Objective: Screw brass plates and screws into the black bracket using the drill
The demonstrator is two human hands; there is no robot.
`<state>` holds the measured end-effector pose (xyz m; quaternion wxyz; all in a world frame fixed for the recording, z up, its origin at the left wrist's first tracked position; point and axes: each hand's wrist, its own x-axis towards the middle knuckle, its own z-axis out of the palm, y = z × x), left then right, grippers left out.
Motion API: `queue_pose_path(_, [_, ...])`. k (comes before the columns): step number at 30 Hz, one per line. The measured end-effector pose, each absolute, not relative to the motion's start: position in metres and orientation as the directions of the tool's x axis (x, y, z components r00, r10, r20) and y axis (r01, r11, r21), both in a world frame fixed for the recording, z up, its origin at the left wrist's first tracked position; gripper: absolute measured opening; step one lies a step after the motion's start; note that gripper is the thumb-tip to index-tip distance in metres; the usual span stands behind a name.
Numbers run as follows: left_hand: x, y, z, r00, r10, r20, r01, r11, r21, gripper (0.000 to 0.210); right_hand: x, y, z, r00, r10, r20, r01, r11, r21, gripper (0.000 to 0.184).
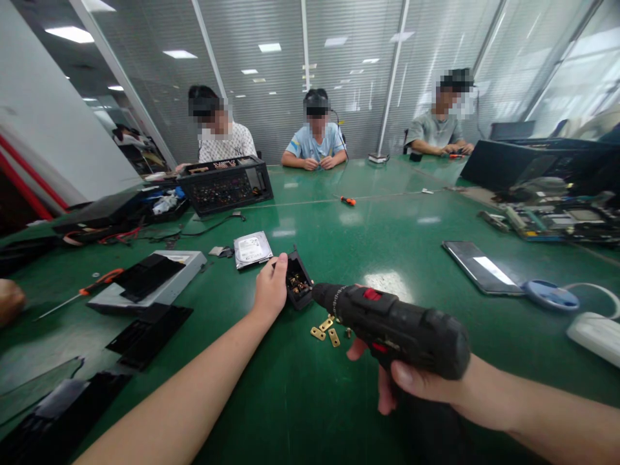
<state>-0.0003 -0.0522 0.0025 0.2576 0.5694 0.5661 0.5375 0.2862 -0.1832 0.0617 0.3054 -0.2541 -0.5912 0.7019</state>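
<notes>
My left hand (270,284) is closed on the near side of a small black open box (301,298), thumb over its rim. Coppery, screw-like bits show inside the box. My right hand (426,382) grips a black cordless drill (392,323) with red buttons. The drill's chuck points left, up against the box's right edge; its tip is too hard to make out. Just below the box, several small brass plates with holes (333,337) lie on the green table (290,387). Beside them rests a small screw (348,332).
A hard drive (252,249) lies beyond my left hand. To the left are a grey metal drive (188,268), an orange screwdriver (99,282) and black panels. A phone (479,268) and circuit boards (557,216) lie right. Three people sit across; another person's hand (10,302) shows left.
</notes>
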Motion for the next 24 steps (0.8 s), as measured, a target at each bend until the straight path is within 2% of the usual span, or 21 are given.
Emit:
queue_pose_path(3, [0.0, -0.053, 0.004, -0.228, 0.915, 0.334, 0.379, -0.233, 0.896, 0.055, 0.276, -0.191, 0.058, -0.608, 0.794, -0.004, -0.248, -0.195, -0.949, 0.068])
queue_pose_path(9, [0.006, -0.058, 0.008, -0.231, 0.902, 0.365, 0.397, -0.255, 0.882, 0.051, 0.266, -0.207, 0.074, -0.449, 0.876, -0.177, -0.394, -0.371, -0.841, 0.075])
queue_pose_path(12, [0.009, -0.06, 0.01, -0.224, 0.895, 0.385, 0.416, -0.27, 0.869, 0.049, 0.265, -0.21, 0.071, -0.452, 0.863, -0.225, -0.412, -0.426, -0.805, 0.055])
queue_pose_path(14, [0.01, -0.061, 0.012, -0.224, 0.894, 0.388, 0.434, -0.265, 0.861, 0.049, 0.265, -0.21, 0.065, -0.452, 0.868, -0.205, -0.413, -0.408, -0.814, 0.049])
queue_pose_path(18, [0.008, -0.061, 0.013, -0.261, 0.885, 0.386, 0.441, -0.246, 0.863, 0.05, 0.265, -0.209, 0.059, -0.448, 0.888, -0.098, -0.338, -0.27, -0.902, 0.07])
queue_pose_path(21, [0.007, -0.06, 0.013, -0.267, 0.885, 0.381, 0.418, -0.25, 0.873, 0.051, 0.268, -0.209, 0.064, -0.5, 0.861, -0.095, -0.188, -0.215, -0.958, 0.077])
queue_pose_path(24, [0.007, -0.061, 0.014, -0.253, 0.894, 0.368, 0.378, -0.259, 0.889, 0.049, 0.273, -0.21, 0.068, -0.544, 0.834, -0.096, -0.083, -0.168, -0.982, 0.095])
